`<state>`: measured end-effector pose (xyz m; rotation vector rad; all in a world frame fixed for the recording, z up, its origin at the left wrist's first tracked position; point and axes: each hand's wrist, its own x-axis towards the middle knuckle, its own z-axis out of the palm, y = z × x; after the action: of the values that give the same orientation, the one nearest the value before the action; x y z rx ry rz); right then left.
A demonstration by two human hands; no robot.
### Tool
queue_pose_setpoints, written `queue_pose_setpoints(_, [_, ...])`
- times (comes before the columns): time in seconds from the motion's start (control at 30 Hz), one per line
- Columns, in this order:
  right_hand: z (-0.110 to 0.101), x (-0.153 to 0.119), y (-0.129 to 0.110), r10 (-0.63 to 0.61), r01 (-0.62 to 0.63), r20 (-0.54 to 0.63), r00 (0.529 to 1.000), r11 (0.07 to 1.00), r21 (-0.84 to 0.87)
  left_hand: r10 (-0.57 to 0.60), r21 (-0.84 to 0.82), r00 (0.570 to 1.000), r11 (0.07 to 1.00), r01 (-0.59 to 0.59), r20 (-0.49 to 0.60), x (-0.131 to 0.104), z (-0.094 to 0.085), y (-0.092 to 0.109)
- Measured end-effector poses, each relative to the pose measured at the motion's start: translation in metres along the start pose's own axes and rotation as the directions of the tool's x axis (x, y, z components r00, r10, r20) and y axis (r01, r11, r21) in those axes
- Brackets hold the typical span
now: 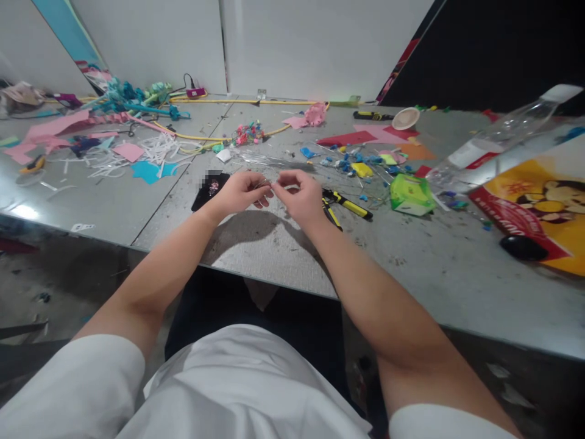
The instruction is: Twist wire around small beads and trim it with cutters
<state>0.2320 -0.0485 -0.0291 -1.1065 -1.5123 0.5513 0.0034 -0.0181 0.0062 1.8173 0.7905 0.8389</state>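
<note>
My left hand [242, 194] and my right hand [302, 196] meet just above the table, fingertips almost touching. Both are closed in a pinch on a thin, wire-like piece [262, 183], mostly hidden by the fingers. Beside my left hand lies a black phone [208, 192], partly blurred. Pliers with yellow and black handles [351, 206] rest by my right wrist, their jaws hidden behind it. Beyond the hands, a bundle of thin, straight wires [274, 161] lies across the table.
Blue and yellow bits [363, 167] are scattered right of the wires, near a green packet [411, 195]. A plastic bottle [498, 137] and a yellow-red bag [539, 204] occupy the right side. White paper strips [153, 149] and pink paper [59, 129] lie left. A yellow cable [219, 100] runs behind.
</note>
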Motion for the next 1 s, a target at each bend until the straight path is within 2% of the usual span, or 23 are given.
queue_pose_setpoints(0.07, [0.005, -0.004, -0.003, 0.078, -0.079, 0.016, 0.997, 0.995, 0.062, -0.030, -0.042, 0.999, 0.999, 0.030, -0.016, 0.000, 0.002, 0.001])
queue_pose_setpoints(0.13, [0.008, -0.008, -0.006, 0.095, -0.099, 0.044, 0.995, 0.991, 0.090, -0.049, -0.075, 0.999, 0.996, 0.048, -0.023, 0.000, 0.004, 0.001])
queue_pose_setpoints(0.37, [0.008, -0.010, -0.011, 0.076, -0.077, 0.013, 0.997, 0.994, 0.072, -0.090, -0.138, 0.996, 0.987, 0.088, -0.013, 0.002, 0.007, 0.000])
queue_pose_setpoints(0.53, [0.006, -0.007, -0.016, 0.019, -0.019, 0.008, 1.000, 1.000, -0.017, -0.095, -0.178, 0.990, 0.981, 0.075, -0.103, 0.002, 0.010, 0.000])
queue_pose_setpoints(0.77, [0.006, -0.005, -0.017, 0.011, -0.010, 0.015, 1.000, 0.997, -0.073, -0.016, -0.085, 0.988, 0.996, 0.003, -0.153, 0.004, 0.008, -0.004])
queue_pose_setpoints(0.9, [0.010, -0.005, -0.016, 0.082, -0.083, -0.025, 0.996, 0.995, -0.061, 0.012, -0.004, 0.988, 1.000, -0.013, -0.152, 0.006, 0.006, -0.007])
queue_pose_setpoints(1.0, [0.013, -0.005, -0.016, 0.163, -0.163, -0.041, 0.986, 0.987, -0.008, 0.082, 0.115, 0.986, 0.991, -0.066, -0.146, 0.004, 0.005, -0.005])
